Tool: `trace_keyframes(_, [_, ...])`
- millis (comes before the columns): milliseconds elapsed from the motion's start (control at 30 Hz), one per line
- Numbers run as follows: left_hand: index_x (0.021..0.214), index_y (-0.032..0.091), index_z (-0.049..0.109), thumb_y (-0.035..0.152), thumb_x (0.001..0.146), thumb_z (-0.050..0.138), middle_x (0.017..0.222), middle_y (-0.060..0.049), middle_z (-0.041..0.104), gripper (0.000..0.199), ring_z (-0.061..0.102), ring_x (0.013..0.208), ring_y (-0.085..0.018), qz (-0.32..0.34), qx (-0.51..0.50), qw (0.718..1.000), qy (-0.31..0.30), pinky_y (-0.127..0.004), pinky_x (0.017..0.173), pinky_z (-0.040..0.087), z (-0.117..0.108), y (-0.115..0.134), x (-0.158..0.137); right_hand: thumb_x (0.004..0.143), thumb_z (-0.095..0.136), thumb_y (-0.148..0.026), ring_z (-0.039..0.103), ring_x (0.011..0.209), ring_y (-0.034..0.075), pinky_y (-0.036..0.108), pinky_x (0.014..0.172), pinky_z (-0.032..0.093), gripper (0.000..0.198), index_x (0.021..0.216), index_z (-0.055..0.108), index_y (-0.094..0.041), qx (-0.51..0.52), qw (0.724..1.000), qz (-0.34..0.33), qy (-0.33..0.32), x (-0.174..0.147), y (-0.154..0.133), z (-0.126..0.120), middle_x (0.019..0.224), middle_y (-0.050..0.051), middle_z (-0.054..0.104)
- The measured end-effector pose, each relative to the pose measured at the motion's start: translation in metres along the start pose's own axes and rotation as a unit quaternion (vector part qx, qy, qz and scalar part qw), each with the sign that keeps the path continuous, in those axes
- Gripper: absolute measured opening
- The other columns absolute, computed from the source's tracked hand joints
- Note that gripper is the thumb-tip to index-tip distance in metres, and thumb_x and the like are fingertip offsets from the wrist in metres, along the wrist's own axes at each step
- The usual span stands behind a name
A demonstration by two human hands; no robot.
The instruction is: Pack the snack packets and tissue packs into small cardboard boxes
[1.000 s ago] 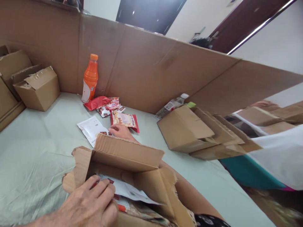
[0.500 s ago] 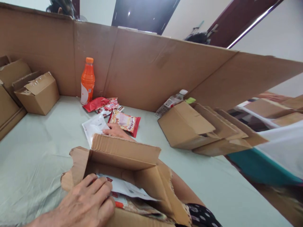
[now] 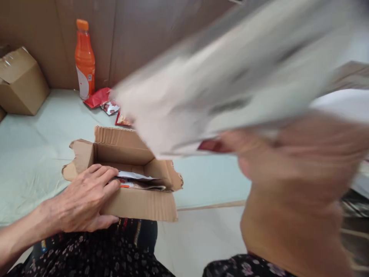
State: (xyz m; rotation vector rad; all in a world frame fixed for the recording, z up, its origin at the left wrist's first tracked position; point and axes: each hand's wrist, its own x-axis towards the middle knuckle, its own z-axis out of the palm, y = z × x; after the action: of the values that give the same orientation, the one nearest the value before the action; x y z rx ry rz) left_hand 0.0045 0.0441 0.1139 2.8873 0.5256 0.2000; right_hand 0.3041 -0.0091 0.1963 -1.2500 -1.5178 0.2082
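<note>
My left hand (image 3: 89, 196) grips the near side of an open cardboard box (image 3: 135, 206), thumb outside and fingers over the edge. Those fingertips touch the flat packets standing inside, a white one (image 3: 134, 176) and one with red and orange print (image 3: 129, 184). Close to the camera, smeared by motion, my right hand (image 3: 288, 154) is closed on the lower edge of a white pouch (image 3: 196, 92). The pouch is tilted in the air and hides much of the right background. A small dark red patch shows by my thumb.
An orange drink bottle (image 3: 85, 61) stands against the brown cardboard partition (image 3: 138, 34). Red snack packets (image 3: 98, 98) lie beside it, partly behind the pouch. Another cardboard box (image 3: 24, 82) sits at the left on the pale green cloth (image 3: 43, 134).
My right hand has lifted the white pouch from the cloth behind the box, up and right towards the camera. The view has tilted downward. My left hand stays at the box.
</note>
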Motion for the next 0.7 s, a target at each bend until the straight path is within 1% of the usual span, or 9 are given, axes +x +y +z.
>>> trace_keyframes(100, [0.108,0.016,0.064,0.046,0.081,0.079,0.125,-0.015,0.066,0.044,0.063,0.115,-0.035,-0.009,0.004,1.000,0.000,-0.052,0.102,0.053,-0.002,0.001,0.000,0.095,0.068,-0.021,0.072,0.069,0.017,0.033,0.061,0.055,0.019,0.098,0.080,-0.035,-0.117,0.973,-0.099,-0.176,-0.019,-0.001,0.013,0.090,-0.002,0.081])
trace_keyframes(167, [0.108,0.016,0.064,0.045,0.079,0.081,0.125,-0.015,0.066,0.044,0.064,0.115,-0.034,-0.019,0.006,1.000,-0.001,-0.052,0.102,0.054,-0.001,0.004,-0.002,0.100,0.056,-0.020,0.072,0.070,0.019,0.032,0.063,0.052,0.024,0.092,0.078,-0.028,-0.170,0.936,-0.102,-0.289,-0.020,0.006,0.030,0.087,0.002,0.081])
trace_keyframes(233, [0.108,0.015,0.064,0.042,0.076,0.084,0.128,-0.016,0.066,0.046,0.063,0.118,-0.036,-0.022,0.009,1.000,0.010,-0.052,0.104,0.054,0.001,0.007,-0.005,0.100,0.051,-0.017,0.072,0.071,0.020,0.031,0.063,0.049,0.028,0.088,0.075,-0.024,-0.231,0.895,-0.076,-0.373,-0.016,0.015,0.049,0.082,0.004,0.078])
trace_keyframes(333, [0.109,0.014,0.064,0.039,0.074,0.085,0.137,-0.019,0.062,0.048,0.058,0.129,-0.038,-0.028,0.016,0.998,0.051,-0.054,0.110,0.052,0.005,0.011,-0.010,0.095,0.049,-0.009,0.073,0.082,0.021,0.030,0.069,0.047,0.029,0.098,0.074,-0.023,-0.259,0.844,-0.050,-0.467,-0.011,0.025,0.072,0.094,0.005,0.080])
trace_keyframes(467, [0.108,0.015,0.065,0.035,0.071,0.083,0.156,-0.022,0.049,0.046,0.045,0.145,-0.043,-0.056,0.021,0.995,0.086,-0.060,0.114,0.049,0.010,0.015,-0.016,0.093,0.059,-0.014,0.075,0.093,0.027,0.035,0.079,0.052,0.022,0.103,0.078,-0.021,-0.282,0.806,-0.082,-0.513,-0.009,0.026,0.079,0.100,0.011,0.081])
trace_keyframes(500, [0.107,0.014,0.065,0.035,0.071,0.082,0.160,-0.023,0.044,0.045,0.043,0.147,-0.045,-0.058,0.021,0.994,0.087,-0.062,0.114,0.048,0.011,0.015,-0.016,0.094,0.060,-0.017,0.075,0.094,0.028,0.037,0.081,0.053,0.021,0.103,0.078,-0.021,-0.274,0.812,-0.092,-0.507,-0.009,0.024,0.076,0.101,0.011,0.081])
trace_keyframes(567, [0.107,0.014,0.065,0.038,0.074,0.081,0.164,-0.025,0.040,0.044,0.043,0.148,-0.045,-0.056,0.018,0.995,0.081,-0.063,0.115,0.046,0.012,0.014,-0.016,0.098,0.058,-0.021,0.076,0.098,0.027,0.037,0.085,0.056,0.023,0.107,0.079,-0.023,-0.221,0.856,-0.108,-0.455,-0.007,0.020,0.065,0.105,0.009,0.082])
trace_keyframes(633, [0.108,0.014,0.064,0.043,0.077,0.079,0.158,-0.025,0.048,0.045,0.048,0.144,-0.042,-0.051,0.011,0.996,0.072,-0.063,0.118,0.043,0.013,0.013,-0.016,0.101,0.056,-0.025,0.077,0.096,0.023,0.035,0.086,0.058,0.025,0.108,0.079,-0.027,-0.155,0.915,-0.112,-0.355,-0.003,0.016,0.053,0.106,0.005,0.082])
trace_keyframes(700, [0.109,0.015,0.064,0.048,0.078,0.079,0.149,-0.022,0.059,0.048,0.054,0.139,-0.039,-0.048,0.004,0.996,0.069,-0.061,0.122,0.039,0.015,0.011,-0.015,0.101,0.059,-0.030,0.077,0.087,0.021,0.034,0.081,0.060,0.021,0.101,0.080,-0.028,-0.113,0.957,-0.093,-0.250,0.005,0.017,0.044,0.097,0.003,0.082])
